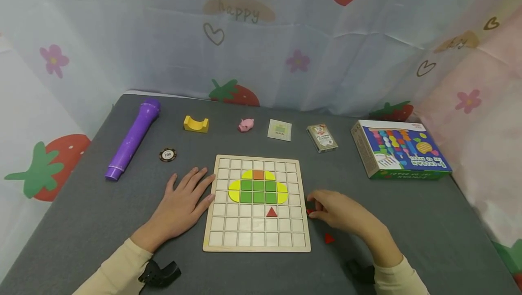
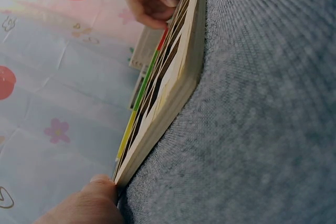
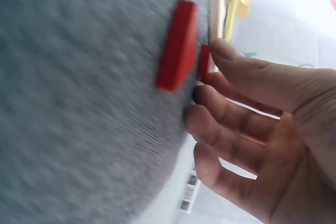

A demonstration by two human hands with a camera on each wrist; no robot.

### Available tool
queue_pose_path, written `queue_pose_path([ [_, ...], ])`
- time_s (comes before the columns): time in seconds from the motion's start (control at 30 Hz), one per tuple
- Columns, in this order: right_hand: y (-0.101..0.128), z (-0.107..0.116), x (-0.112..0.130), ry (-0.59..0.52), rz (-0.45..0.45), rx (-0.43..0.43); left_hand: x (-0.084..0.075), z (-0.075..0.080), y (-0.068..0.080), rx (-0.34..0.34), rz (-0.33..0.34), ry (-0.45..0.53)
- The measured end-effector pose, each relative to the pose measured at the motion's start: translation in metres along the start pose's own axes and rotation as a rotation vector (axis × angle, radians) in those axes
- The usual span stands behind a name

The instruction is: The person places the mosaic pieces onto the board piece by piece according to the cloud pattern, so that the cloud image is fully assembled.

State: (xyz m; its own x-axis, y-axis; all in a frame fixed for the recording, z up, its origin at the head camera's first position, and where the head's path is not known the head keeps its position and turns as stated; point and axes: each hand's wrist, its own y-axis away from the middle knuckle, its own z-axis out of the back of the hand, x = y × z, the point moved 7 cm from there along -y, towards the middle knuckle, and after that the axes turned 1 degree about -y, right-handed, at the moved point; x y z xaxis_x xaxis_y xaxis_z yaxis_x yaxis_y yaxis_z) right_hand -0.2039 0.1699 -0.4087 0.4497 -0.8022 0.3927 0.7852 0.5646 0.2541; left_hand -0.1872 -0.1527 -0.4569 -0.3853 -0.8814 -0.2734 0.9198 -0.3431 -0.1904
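A wooden grid board (image 1: 258, 249) lies on the grey table. Green squares (image 1: 258, 186), yellow rounded pieces (image 1: 234, 191) and an orange square (image 1: 258, 175) sit in its cells, with one red triangle (image 1: 271, 212) below them. My left hand (image 1: 179, 209) rests palm down, fingers spread, its fingertips at the board's left edge. Beside the right edge, my right hand (image 1: 340, 211) pinches a red triangular piece (image 3: 205, 64) between thumb and index finger; the fingers partly hide it. Another red triangle (image 1: 329, 239) lies on the table just below that hand.
Along the back stand a purple microphone (image 1: 134, 138), a yellow notched block (image 1: 196, 124), a pink pig figure (image 1: 246, 125), a small pattern card (image 1: 279, 130), a card box (image 1: 322, 138) and a colourful box (image 1: 401, 150). A poker chip (image 1: 167, 154) lies left of the board.
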Motion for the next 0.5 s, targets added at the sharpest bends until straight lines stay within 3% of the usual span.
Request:
queue_pose_path([
  [0.2,0.002,-0.0004,0.0049,0.023,0.058,-0.042,-0.0018,0.0032,0.0006,-0.039,-0.017,0.013],
  [0.5,0.0014,0.0055,0.0071,0.015,0.054,-0.038,-0.0023,0.0029,0.0003,-0.034,-0.02,0.004],
])
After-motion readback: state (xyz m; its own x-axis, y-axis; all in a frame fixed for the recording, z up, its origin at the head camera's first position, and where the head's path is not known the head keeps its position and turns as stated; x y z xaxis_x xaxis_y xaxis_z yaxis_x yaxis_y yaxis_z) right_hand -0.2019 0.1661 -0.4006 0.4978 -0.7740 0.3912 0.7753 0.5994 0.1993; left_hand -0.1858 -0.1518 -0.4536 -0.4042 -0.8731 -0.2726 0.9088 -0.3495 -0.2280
